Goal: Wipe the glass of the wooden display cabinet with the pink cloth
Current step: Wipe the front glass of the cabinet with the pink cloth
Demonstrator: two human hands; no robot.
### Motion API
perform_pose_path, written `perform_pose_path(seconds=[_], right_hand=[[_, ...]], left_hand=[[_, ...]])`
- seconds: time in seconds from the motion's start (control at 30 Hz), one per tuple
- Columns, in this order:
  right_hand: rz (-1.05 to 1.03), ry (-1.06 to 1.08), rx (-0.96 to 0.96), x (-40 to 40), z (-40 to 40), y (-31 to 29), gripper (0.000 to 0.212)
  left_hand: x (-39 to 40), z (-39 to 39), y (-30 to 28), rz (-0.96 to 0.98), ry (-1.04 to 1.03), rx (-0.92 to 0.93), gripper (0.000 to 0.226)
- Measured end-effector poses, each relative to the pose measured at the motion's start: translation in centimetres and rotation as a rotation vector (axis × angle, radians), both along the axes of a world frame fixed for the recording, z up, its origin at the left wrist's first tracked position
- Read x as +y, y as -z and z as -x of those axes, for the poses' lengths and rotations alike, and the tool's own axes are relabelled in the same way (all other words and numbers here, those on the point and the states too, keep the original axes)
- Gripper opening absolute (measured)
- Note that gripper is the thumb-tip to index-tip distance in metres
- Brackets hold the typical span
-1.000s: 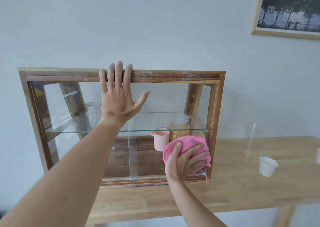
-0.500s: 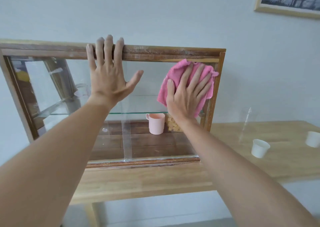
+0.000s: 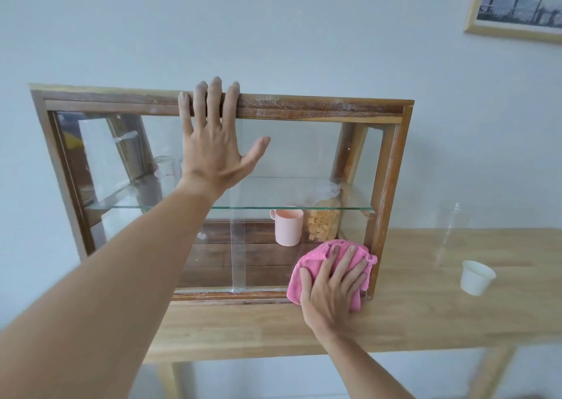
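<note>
The wooden display cabinet (image 3: 389, 167) stands on a light wooden table, its front glass (image 3: 292, 152) facing me. My left hand (image 3: 216, 143) lies flat on the upper glass, fingers spread, fingertips over the top wooden rail. My right hand (image 3: 333, 286) presses the crumpled pink cloth (image 3: 307, 265) against the lower right corner of the glass, beside the right post. Inside, a pink mug (image 3: 289, 227) and a jar of yellowish pieces (image 3: 324, 224) stand under the glass shelf (image 3: 273, 207).
The table (image 3: 425, 313) runs to the right of the cabinet with a white paper cup (image 3: 476, 277) and a clear plastic bottle (image 3: 450, 234) on it. A framed picture (image 3: 517, 6) hangs at the upper right of the pale wall.
My right hand with the cloth went from the lower right glass up to the top right corner, then came back down to the bottom right corner. My left hand kept its place.
</note>
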State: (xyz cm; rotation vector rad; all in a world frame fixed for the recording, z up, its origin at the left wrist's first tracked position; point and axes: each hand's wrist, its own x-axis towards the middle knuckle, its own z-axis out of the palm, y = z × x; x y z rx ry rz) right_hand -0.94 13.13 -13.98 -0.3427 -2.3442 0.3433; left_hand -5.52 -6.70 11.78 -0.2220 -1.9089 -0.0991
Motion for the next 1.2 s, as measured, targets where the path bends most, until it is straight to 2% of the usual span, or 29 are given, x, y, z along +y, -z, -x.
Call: perform_pose_path(seconds=[0.1,0.13,0.17,0.23,0.37,0.47,0.57,0.73,0.8,0.87,0.97,1.03,1.1,1.2], right_hand=[[0.162,0.043,-0.016,-3.1,-0.1,-0.8,0.096],[0.157,0.029,-0.049,-4.3,-0.3,-1.0,0.096],[0.077,-0.007,-0.066,-5.5,-0.4,-1.0,0.090],[-0.261,-0.166,-0.092,-7.5,-0.6,-0.3,0.074],[-0.772,-0.460,0.040,-7.0,1.3,-1.2,0.075],[-0.983,-0.517,0.081,-3.4,2.3,-3.6,0.075],[-0.923,-0.464,0.159,1.5,3.0,-6.9,0.080],[-0.325,-0.099,0.404,3.7,4.4,-15.1,0.076],[-0.238,-0.047,0.424,1.6,4.6,-16.8,0.073],[-0.367,-0.155,0.399,-0.8,4.8,-15.6,0.072],[-0.839,-0.502,0.310,-3.7,4.6,-10.5,0.070],[-1.122,-0.612,0.218,-4.0,4.5,-7.4,0.075],[-1.169,-0.623,0.182,-3.6,4.2,-6.5,0.076],[-0.923,-0.532,0.280,-2.6,4.2,-10.3,0.068]], left_hand=[[0.2,-0.3,-0.1,-0.015,-0.005,-0.022,0.093],[0.2,-0.4,0.0,-0.018,-0.005,-0.027,0.093],[0.2,-0.4,-0.1,-0.018,-0.007,-0.029,0.093],[0.1,-0.5,0.0,-0.010,-0.012,-0.028,0.092],[-0.4,-0.6,-0.2,0.027,-0.013,-0.023,0.092],[-0.2,-0.5,-0.1,0.023,-0.021,-0.034,0.092],[0.0,-0.4,0.0,0.014,-0.020,-0.044,0.092],[-0.2,0.0,0.0,0.018,-0.025,-0.046,0.087],[-0.2,0.1,0.1,0.022,-0.021,-0.050,0.085],[-0.4,0.3,0.2,0.026,-0.016,-0.045,0.082],[-0.6,0.7,0.2,0.034,-0.023,-0.025,0.078],[-0.7,0.8,0.3,0.038,-0.020,-0.018,0.075],[-0.9,0.8,0.4,0.044,-0.004,-0.015,0.073],[-1.5,0.9,0.3,0.059,0.021,-0.008,0.069]])
